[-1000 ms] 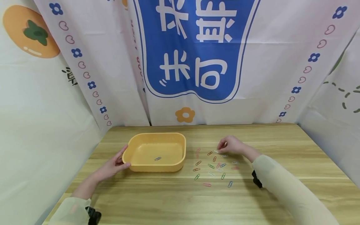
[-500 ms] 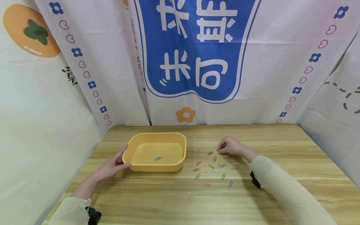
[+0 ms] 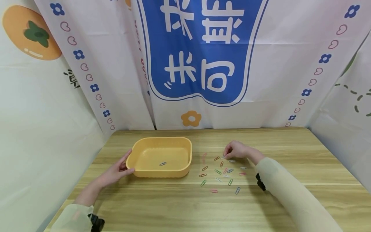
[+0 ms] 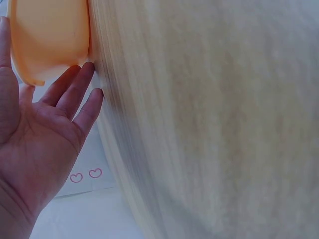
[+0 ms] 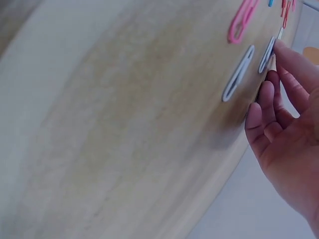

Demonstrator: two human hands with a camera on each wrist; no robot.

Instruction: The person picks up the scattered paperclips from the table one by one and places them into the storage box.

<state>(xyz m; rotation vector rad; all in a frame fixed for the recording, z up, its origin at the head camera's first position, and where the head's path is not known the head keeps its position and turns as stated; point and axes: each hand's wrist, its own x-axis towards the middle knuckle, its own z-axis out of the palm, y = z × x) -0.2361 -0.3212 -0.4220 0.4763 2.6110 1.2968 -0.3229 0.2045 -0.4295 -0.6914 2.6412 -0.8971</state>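
Note:
In the head view my left hand (image 3: 119,169) rests at the left end of a yellow plastic tray (image 3: 185,170), thumb near its front corner. The left wrist view shows its fingers mostly straight against the outer wall of the tray (image 4: 52,30). A blue paper clip (image 3: 163,163) lies inside the tray. To the right, my right hand (image 3: 237,150) is low over the table, thumb and forefinger pinching the end of a white paper clip (image 3: 223,157). In the right wrist view its other fingers curl inward, and another white paper clip (image 5: 238,74) lies close by.
Several loose paper clips in red, green, pink, blue and white are spread in front of my right hand, among them a green one (image 3: 218,171) and a blue one (image 3: 237,190). The wooden table (image 3: 162,206) backs onto a printed cloth (image 3: 261,112).
The white paper clip at my right fingertips has turned slightly, from slanted to nearly level. The right forearm has shifted a little left. My left hand and the tray stay put.

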